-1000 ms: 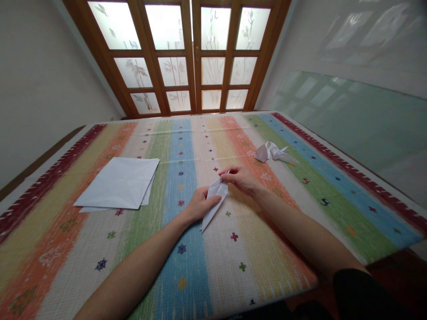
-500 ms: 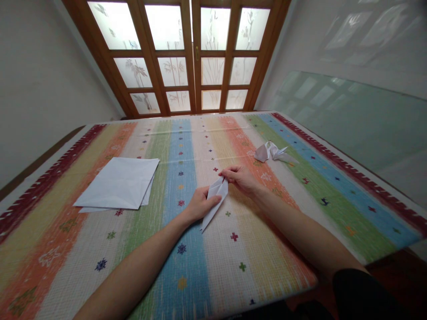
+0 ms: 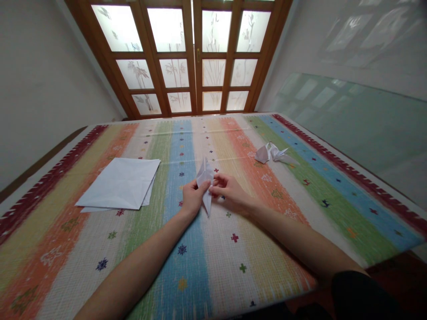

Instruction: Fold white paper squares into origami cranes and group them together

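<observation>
A folded white paper piece point(image 3: 204, 177) stands upright above the striped tablecloth point(image 3: 300, 195), pinched from both sides. My left hand point(image 3: 191, 198) grips its left side with closed fingers. My right hand point(image 3: 227, 194) pinches its right edge with fingers curled. The lower tip of the paper points down between my hands. A finished folded paper figure point(image 3: 274, 153) lies farther off to the right.
A small stack of flat white paper sheets point(image 3: 120, 183) lies on the left of the table. Wooden doors with frosted glass panes point(image 3: 191, 53) stand behind the table. A glass pane point(image 3: 360, 120) leans along the right wall.
The paper piece has been lifted from lying flat to standing upright. Both hands have drawn closer together and shifted slightly left.
</observation>
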A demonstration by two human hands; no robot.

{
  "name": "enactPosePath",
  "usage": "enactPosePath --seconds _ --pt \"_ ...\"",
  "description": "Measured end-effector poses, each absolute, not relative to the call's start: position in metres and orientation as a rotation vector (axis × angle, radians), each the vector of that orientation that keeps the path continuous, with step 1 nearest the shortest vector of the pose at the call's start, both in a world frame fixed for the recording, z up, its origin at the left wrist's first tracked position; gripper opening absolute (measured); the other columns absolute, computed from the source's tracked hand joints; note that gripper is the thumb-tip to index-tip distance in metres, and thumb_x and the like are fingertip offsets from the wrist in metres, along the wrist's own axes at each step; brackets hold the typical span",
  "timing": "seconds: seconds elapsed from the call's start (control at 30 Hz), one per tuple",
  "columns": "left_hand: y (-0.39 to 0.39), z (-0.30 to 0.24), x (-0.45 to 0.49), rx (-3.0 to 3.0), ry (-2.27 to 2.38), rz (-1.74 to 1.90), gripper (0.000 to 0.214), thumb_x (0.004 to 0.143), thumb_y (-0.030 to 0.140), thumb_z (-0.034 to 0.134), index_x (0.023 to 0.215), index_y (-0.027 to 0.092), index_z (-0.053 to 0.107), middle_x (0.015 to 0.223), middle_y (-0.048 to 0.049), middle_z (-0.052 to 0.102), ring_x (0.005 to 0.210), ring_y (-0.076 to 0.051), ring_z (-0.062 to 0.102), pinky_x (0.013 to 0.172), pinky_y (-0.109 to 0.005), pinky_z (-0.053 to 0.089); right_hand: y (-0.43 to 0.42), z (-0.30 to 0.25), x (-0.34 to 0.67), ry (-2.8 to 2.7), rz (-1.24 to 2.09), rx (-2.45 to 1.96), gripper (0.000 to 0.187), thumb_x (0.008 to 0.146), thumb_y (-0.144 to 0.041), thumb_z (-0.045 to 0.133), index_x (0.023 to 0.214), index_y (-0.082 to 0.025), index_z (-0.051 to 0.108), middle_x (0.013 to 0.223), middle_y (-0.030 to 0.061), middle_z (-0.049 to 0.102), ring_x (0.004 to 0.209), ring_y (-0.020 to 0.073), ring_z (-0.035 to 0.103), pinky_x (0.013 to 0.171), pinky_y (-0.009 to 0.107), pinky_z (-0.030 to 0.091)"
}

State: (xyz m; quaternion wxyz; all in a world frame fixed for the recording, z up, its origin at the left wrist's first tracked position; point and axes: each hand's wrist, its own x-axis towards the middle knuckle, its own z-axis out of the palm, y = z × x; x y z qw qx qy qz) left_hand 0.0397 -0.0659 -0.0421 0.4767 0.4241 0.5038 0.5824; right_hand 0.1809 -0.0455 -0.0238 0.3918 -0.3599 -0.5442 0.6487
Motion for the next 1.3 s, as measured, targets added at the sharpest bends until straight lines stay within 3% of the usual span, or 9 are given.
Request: enactPosePath --seconds 0.13,0.37,0.5,0.63,0.73,0.9,1.1,1.2,1.3 --pt "-0.066 -0.044 0.04 0.974 1.295 1.478 0.027 0.066 0.04 0.072 0.071 0.013 0.069 0.065 0.0 0.065 0.057 -0.011 0.051 0.053 -0.023 0.04 -0.055 -0.024 0.174 -1.326 1.636 -0.947 0.054 0.057 -0.022 0.079 0.103 -0.023 0.051 0.062 -0.0087 0.061 0.053 0.0101 0.058 0.053 0.023 0.046" --pt "-0.063 -0.039 0.038 0.916 1.3 1.515 0.039 0.071 0.052 0.068 0.061 0.014 0.06 0.052 0.003 0.054 0.046 -0.009 0.043 0.044 -0.021 0.033 -0.056 -0.022 0.172 -1.287 1.662 -0.985 0.053 0.061 -0.022 0.075 0.104 -0.023 0.044 0.057 -0.0111 0.057 0.046 0.0098 0.055 0.047 0.021 0.042" --pt "-0.059 -0.038 0.033 0.981 1.328 1.511 0.041 0.072 0.05 0.067 0.053 0.016 0.053 0.044 0.0043 0.049 0.04 -0.008 0.041 0.041 -0.021 0.03 -0.056 -0.021 0.173 -1.23 1.663 -1.012 0.048 0.058 -0.019 0.074 0.098 -0.022 0.048 0.055 -0.0106 0.057 0.044 0.0089 0.053 0.044 0.019 0.04" --pt "-0.058 -0.037 0.03 1.022 1.38 1.552 0.043 0.074 0.049 0.065 0.048 0.018 0.049 0.04 0.0047 0.047 0.037 -0.008 0.039 0.041 -0.021 0.029 -0.057 -0.028 0.172 -1.312 1.77 -1.051 0.025 0.064 -0.031 0.074 0.073 -0.02 0.054 0.047 -0.0074 0.055 0.038 0.0076 0.048 0.037 0.019 0.035" --pt "-0.057 -0.037 0.029 1.012 1.405 1.585 0.044 0.074 0.05 0.065 0.048 0.018 0.048 0.04 0.005 0.046 0.037 -0.008 0.04 0.041 -0.021 0.029 -0.057 -0.03 0.172 -1.357 1.81 -1.054 0.025 0.064 -0.035 0.075 0.061 -0.019 0.056 0.044 -0.005 0.055 0.037 0.0071 0.048 0.036 0.018 0.034" --pt "-0.055 -0.037 0.028 0.96 1.378 1.629 0.044 0.073 0.053 0.067 0.051 0.018 0.049 0.043 0.0051 0.047 0.039 -0.008 0.041 0.042 -0.021 0.031 -0.06 -0.026 0.174 -1.325 1.915 -1.028 0.025 0.06 -0.033 0.079 0.061 -0.017 0.06 0.053 -0.0009 0.063 0.042 0.0088 0.055 0.042 0.02 0.046" --pt "-0.056 -0.035 0.029 1.023 1.279 1.503 0.038 0.068 0.047 0.07 0.055 0.017 0.053 0.045 0.0033 0.052 0.04 -0.009 0.045 0.043 -0.022 0.034 -0.058 -0.029 0.176 -1.266 1.94 -1.009 0.034 0.057 -0.038 0.081 0.059 -0.018 0.054 0.05 -0.0027 0.059 0.04 0.0082 0.052 0.038 0.019 0.043" --pt "-0.056 -0.037 0.029 0.996 1.266 1.483 0.036 0.067 0.045 0.072 0.055 0.017 0.052 0.045 0.0038 0.052 0.039 -0.008 0.045 0.042 -0.021 0.034 -0.054 -0.029 0.177 -1.366 1.862 -1.014 0.032 0.069 -0.046 0.072 0.066 -0.018 0.056 0.048 -0.0038 0.056 0.039 0.0086 0.051 0.039 0.02 0.042" --pt "-0.056 -0.039 0.029 0.973 1.191 1.45 0.034 0.065 0.045 0.074 0.063 0.016 0.055 0.05 0.0033 0.055 0.041 -0.008 0.047 0.042 -0.02 0.036 -0.051 -0.028 0.18 -1.387 1.622 -0.932 0.03 0.075 -0.04 0.068 0.096 -0.021 0.06 0.065 -0.0042 0.061 0.048 0.0097 0.057 0.047 0.022 0.047"
